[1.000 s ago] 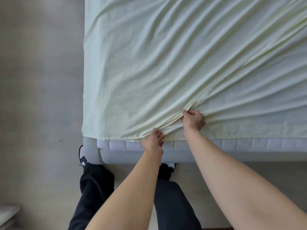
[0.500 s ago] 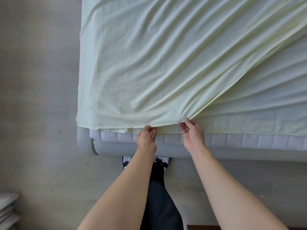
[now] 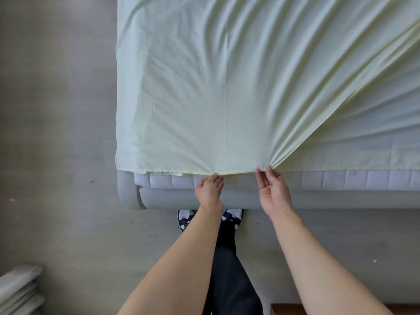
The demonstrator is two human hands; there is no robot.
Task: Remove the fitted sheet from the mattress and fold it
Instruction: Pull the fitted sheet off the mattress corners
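Note:
A pale yellow-green fitted sheet (image 3: 204, 87) lies folded over on top of the mattress (image 3: 341, 179), with its upper layer ending in a diagonal edge on the right. My left hand (image 3: 210, 189) pinches the sheet's near hem at the mattress edge. My right hand (image 3: 272, 189) pinches the gathered corner of the upper layer, where the folds fan out. The white quilted side of the mattress shows below the hem.
A grey padded bed frame (image 3: 181, 198) runs along the near side. My feet in patterned shoes (image 3: 231, 218) stand against it on the grey floor (image 3: 56, 133). A stack of pale folded items (image 3: 20, 289) lies at the bottom left. A brown edge (image 3: 286, 309) shows bottom right.
Both hands have pulled the sheet's upper layer toward the near mattress edge and spread apart along the hem. The folds now fan from my right hand, and the view has shifted left.

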